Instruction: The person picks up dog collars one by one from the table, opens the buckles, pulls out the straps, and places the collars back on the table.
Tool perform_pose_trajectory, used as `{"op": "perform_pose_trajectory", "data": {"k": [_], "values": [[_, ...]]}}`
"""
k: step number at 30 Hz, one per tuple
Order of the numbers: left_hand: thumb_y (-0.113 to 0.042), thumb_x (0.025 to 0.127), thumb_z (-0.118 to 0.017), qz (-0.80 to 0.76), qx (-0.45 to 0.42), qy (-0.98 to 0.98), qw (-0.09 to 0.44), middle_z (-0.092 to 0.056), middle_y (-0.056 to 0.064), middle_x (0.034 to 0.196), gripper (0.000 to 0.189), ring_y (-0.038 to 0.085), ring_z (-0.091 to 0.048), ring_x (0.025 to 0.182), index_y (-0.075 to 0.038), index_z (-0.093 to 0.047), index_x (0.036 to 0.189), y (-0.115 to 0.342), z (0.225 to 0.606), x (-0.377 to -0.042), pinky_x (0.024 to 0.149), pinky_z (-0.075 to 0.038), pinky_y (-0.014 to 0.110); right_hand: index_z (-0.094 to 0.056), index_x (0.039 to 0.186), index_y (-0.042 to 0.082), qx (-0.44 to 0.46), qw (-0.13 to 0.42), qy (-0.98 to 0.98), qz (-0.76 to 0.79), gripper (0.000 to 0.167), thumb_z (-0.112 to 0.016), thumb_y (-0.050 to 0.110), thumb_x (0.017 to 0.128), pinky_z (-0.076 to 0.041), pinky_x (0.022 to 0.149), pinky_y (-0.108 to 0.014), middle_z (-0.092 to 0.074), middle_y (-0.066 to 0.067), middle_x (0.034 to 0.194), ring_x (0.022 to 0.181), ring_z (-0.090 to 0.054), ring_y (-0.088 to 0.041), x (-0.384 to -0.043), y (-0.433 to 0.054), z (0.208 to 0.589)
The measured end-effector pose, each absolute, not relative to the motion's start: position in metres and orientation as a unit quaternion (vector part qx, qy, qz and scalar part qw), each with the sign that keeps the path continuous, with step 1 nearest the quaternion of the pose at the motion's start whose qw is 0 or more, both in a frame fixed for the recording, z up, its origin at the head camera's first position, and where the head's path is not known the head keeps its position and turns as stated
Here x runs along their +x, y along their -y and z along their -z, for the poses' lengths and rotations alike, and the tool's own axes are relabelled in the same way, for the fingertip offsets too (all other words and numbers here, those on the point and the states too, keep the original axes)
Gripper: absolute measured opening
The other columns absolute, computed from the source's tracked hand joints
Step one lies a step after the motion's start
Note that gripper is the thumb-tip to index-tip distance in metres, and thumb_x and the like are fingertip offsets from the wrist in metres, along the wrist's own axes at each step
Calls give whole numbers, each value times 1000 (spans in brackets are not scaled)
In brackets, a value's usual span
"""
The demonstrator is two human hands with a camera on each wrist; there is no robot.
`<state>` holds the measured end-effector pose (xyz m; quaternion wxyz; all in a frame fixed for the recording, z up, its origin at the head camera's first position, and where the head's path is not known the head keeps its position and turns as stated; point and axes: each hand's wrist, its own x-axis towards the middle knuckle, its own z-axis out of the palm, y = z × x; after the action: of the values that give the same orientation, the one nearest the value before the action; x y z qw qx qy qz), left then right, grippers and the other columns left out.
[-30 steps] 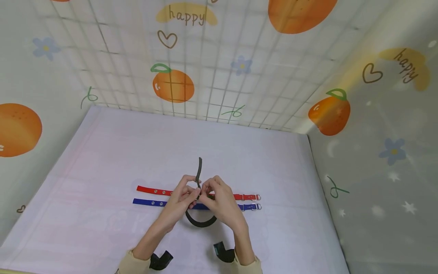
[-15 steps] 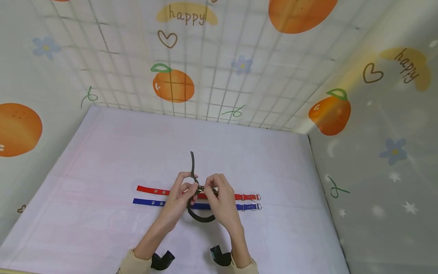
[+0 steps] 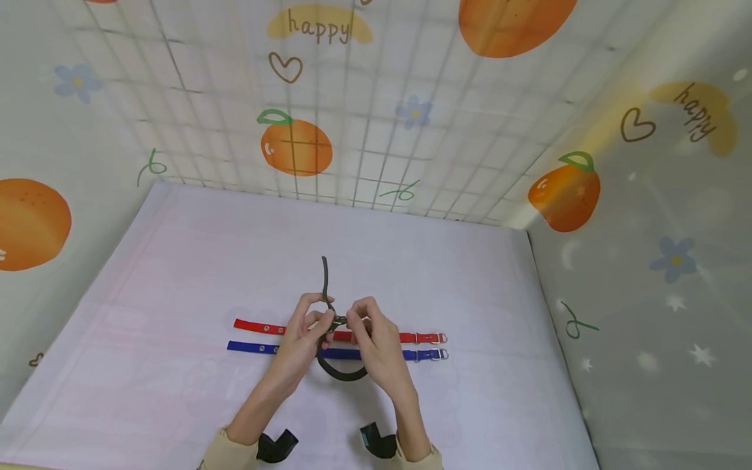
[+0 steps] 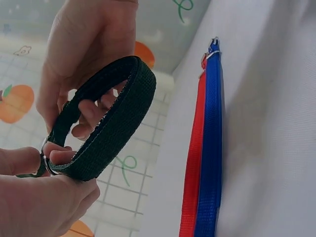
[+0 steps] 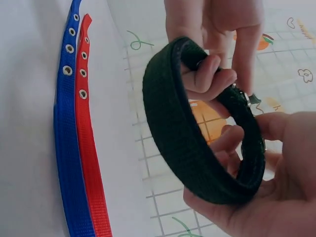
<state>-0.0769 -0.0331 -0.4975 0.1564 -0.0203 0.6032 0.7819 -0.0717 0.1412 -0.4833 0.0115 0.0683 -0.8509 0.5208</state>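
A dark green webbing collar [image 3: 343, 376] is bent into a loop and held off the table. Near its metal buckle [image 4: 47, 159], the left hand [image 3: 299, 343] pinches the strap between thumb and fingers. On the buckle's other side, the right hand [image 3: 382, 352] grips the collar, some of its fingers inside the loop. The strap's free end [image 3: 325, 274] sticks up past the left fingers. Fingers partly hide the buckle, so whether a prong sits in a hole cannot be seen. Beneath the hands lie a red collar [image 3: 423, 338] and a blue collar [image 3: 252, 347], flat and side by side.
The table [image 3: 176, 261] has a pale cloth cover. Patterned cloth walls [image 3: 364, 163] stand behind it and at both sides. Black elbow-shaped pieces [image 3: 279, 447] sit at both wrists, close to the sleeves.
Both hands and the green collar have shifted slightly; the strap's free end has moved left and up. The hands have parted a little, showing more of the buckle. The red and blue collars lie still.
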Motion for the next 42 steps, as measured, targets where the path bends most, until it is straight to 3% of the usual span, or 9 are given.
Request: {"op": "perform_pose_trajectory", "data": {"k": [4,8,17,20,23,27,35,39,42], "values": [[-24,112,-58,-778,-24,-609,152,-60,13,106,31,20,-57,89,-24,-52,142,35,498,-77,79,-50,24,-64,122,22,65,-1,861,-505,20,-56,38,113,-41,60,-22,-62,-7,80,66,-53,-10,-71,-141,482],[-25,112,-60,-776,-23,-613,149,-60,19,112,30,20,-58,89,-26,-53,142,36,497,-76,79,-50,24,-71,114,21,52,-7,860,-507,22,-57,38,112,-33,58,-22,-51,1,70,65,-47,-10,-71,-141,481],[-27,112,-60,-780,-24,-607,154,-62,13,113,33,24,-58,93,-27,-52,144,38,498,-76,83,-50,25,-73,119,26,46,-10,837,-546,18,-60,35,111,-41,60,-23,-55,-4,71,65,-52,-11,-71,-141,482],[-28,112,-60,-779,-22,-607,155,-62,13,114,35,20,-58,92,-26,-51,145,39,496,-76,83,-51,25,-75,120,28,49,-21,838,-544,17,-66,37,108,-42,63,-23,-64,-3,77,70,-55,-12,-71,-142,479],[-29,112,-59,-772,-16,-615,159,-62,15,114,34,20,-58,91,-25,-51,145,40,496,-77,82,-51,24,-74,119,28,50,-24,833,-551,18,-72,38,105,-50,71,-24,-78,-5,93,80,-66,-15,-70,-142,479],[-30,112,-60,-751,-2,-640,160,-64,12,113,35,21,-60,91,-22,-52,145,41,495,-77,82,-52,23,-74,118,25,50,-17,821,-568,17,-73,35,104,-57,84,-26,-82,-6,112,97,-78,-25,-70,-141,478],[-35,110,-62,-702,31,-690,175,-64,24,134,40,21,-63,93,-20,-51,146,46,495,-75,85,-52,25,-74,119,23,39,-5,816,-576,17,-73,32,104,-60,93,-29,-81,0,115,107,-80,-31,-70,-141,476],[-36,112,-59,-688,37,-700,186,-68,17,120,40,20,-61,93,-12,-55,143,48,497,-74,83,-50,25,-74,120,21,37,0,814,-580,18,-73,30,104,-60,93,-27,-81,-2,116,107,-80,-32,-70,-142,476],[-37,112,-59,-688,37,-699,190,-63,11,103,43,19,-57,89,-5,-58,140,47,498,-74,78,-47,24,-74,120,20,37,3,813,-581,19,-73,29,104,-60,92,-27,-81,-3,115,106,-79,-36,-71,-142,477]]}}
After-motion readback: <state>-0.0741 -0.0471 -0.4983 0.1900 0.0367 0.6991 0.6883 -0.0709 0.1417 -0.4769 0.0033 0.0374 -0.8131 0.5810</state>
